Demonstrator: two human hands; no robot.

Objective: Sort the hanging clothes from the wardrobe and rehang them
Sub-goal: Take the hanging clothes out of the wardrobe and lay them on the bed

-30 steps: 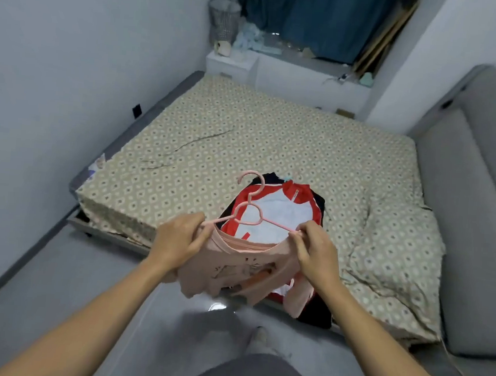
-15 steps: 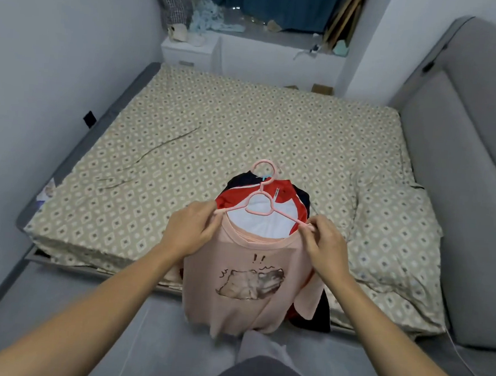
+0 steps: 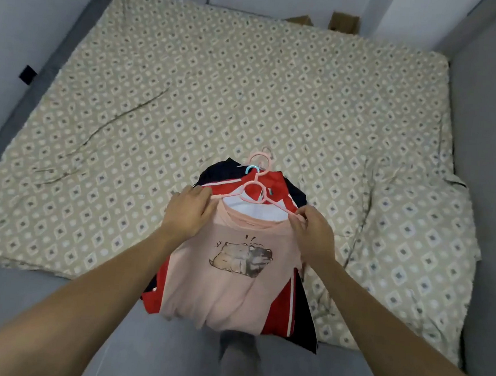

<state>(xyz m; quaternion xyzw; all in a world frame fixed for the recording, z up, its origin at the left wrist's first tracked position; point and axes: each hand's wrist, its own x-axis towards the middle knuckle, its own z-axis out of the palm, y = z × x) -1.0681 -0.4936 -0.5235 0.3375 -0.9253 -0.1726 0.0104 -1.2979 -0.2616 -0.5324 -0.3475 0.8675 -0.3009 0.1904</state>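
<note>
A pink T-shirt with a cat print hangs on a pink hanger. It lies on top of a pile at the bed's near edge. My left hand grips the shirt's left shoulder. At the right shoulder, my right hand pinches the fabric and the hanger arm. Under it lie a red and white garment and a dark navy garment, whose lower ends hang over the edge. A blue hanger hook peeks out beside the pink hook.
The bed has a beige patterned sheet and a rumpled matching cover at the right. A grey padded headboard stands along the right side. A white wall runs along the left. Cardboard boxes sit beyond the bed.
The bunched pink shirt has been spread out flat and lowered onto the pile. My view has tilted down and moved closer to the bed.
</note>
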